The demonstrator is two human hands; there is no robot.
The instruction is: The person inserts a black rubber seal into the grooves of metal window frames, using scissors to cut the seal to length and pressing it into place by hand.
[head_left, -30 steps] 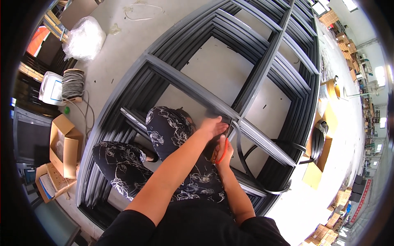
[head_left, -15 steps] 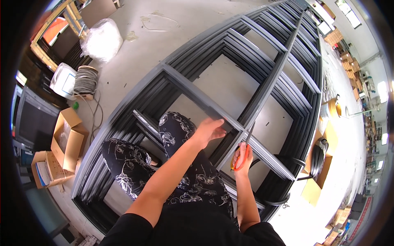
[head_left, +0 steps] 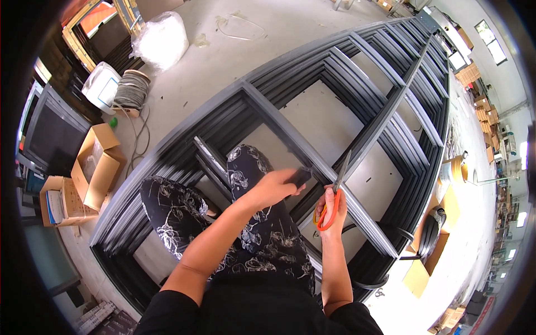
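My left hand (head_left: 272,188), somewhat blurred, is closed around a small dark block-like piece (head_left: 300,177) just above the near crossbar; what the piece is I cannot make out. Scissors with orange handles (head_left: 334,211) are gripped in my right hand (head_left: 334,219). Their blades point up and away over the bar joint. Under both hands lies a stack of long dark grey metal window frames (head_left: 287,127), divided by crossbars. My knees in black patterned trousers sit within the near openings. A black rubber strip (head_left: 397,230) hangs over the stack's right side.
At the right an open cardboard box (head_left: 441,245) holds a coil of black strip (head_left: 431,231). On the left are cardboard boxes (head_left: 100,167), a cable spool (head_left: 133,89), a white container (head_left: 100,86) and a plastic-wrapped bundle (head_left: 162,42). Stacked cartons (head_left: 484,125) stand far right.
My left hand has drawn back toward me and left, and the dark piece now shows in it. The scissors stay in my right hand. The whole view has shifted slightly.
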